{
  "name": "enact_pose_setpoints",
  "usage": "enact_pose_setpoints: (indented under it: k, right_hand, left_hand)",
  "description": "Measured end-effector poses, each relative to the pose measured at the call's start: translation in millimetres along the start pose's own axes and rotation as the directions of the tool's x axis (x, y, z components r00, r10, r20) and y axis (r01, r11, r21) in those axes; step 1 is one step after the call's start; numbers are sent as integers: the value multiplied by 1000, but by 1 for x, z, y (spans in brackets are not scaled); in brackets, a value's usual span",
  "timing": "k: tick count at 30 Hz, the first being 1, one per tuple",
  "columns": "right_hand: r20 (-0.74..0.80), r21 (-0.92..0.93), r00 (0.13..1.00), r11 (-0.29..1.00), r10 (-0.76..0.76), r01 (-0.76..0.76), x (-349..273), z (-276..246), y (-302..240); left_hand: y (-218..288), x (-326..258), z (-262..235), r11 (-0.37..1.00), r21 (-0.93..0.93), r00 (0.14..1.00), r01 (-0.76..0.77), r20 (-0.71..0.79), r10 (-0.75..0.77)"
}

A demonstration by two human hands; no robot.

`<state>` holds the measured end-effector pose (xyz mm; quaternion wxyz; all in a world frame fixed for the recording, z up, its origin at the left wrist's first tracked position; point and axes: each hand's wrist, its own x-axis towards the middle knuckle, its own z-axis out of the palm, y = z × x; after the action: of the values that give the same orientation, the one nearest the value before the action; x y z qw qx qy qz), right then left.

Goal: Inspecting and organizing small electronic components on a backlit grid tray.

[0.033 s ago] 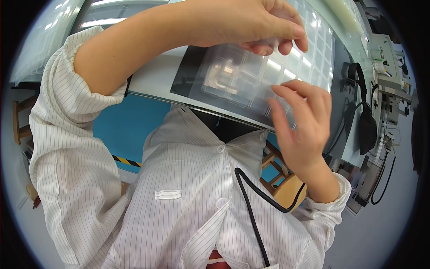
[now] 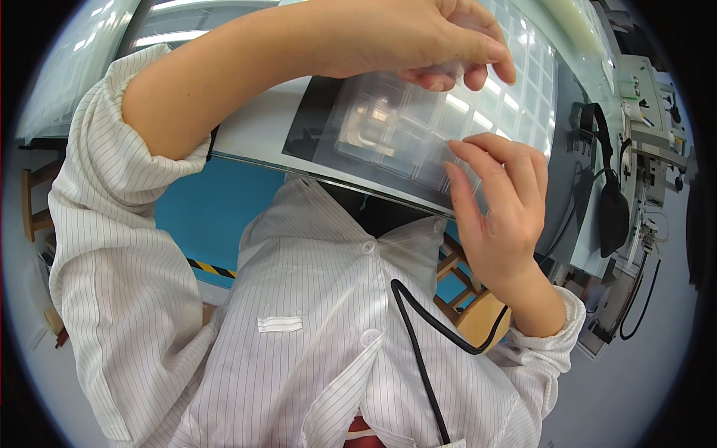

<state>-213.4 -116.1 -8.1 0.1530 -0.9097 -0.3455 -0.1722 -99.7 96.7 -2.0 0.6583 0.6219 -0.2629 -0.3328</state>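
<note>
A clear plastic tray (image 2: 385, 153) with a grid of square compartments lies on a dark mat near the table's edge. Above its far part hovers my left hand (image 2: 441, 41), palm turned down and fingers curled. Something small and whitish shows among those fingers, too hidden to name. Over the near right corner of the tray is my right hand (image 2: 504, 198), its thumb and index finger apart, with nothing visible between them. Whether its fingertips touch the tray I cannot tell.
A black strap-like object (image 2: 612, 216) lies by the table's right edge. A black cable (image 2: 418, 351) hangs in front of my striped coat. Wooden stools (image 2: 478, 321) stand below the table. Bench equipment (image 2: 646, 97) is at the far right.
My right hand has shifted slightly to the left over the tray. My left hand stays almost still.
</note>
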Motion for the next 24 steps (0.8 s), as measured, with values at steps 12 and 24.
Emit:
enact_pose_setpoints:
  k: [12, 24]
  right_hand:
    - [-78, -98, 994, 993, -72, 64, -3, 6, -2]
    - [-141, 37, 988, 997, -59, 65, 15, -12, 0]
  left_hand:
    - [0, 3, -1, 999, -45, 1000, 11, 20, -11]
    - [19, -25, 25, 845, 532, 980, -49, -140, 144]
